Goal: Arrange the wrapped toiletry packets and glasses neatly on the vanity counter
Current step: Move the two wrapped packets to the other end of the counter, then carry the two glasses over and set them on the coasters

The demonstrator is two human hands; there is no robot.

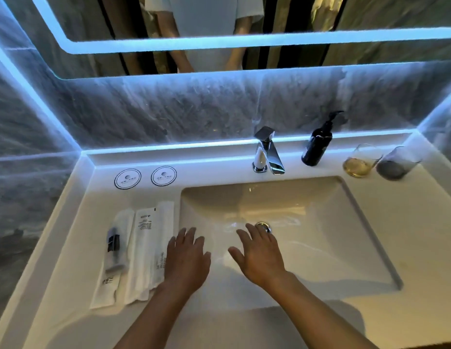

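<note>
White wrapped packets (133,253) lying side-by-side counter-left; two glasses (380,162) (tinted) back-right.

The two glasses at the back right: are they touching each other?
Cannot tell. In the head view the amber glass and grey glass overlap at their sides, with no gap visible, but overlap alone doesn't prove contact.

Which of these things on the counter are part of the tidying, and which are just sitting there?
Part of the job: wrapped toiletry packets, amber glass, grey glass.

Just there: faucet, dark pump bottle, two round coasters, sink drain.
</note>
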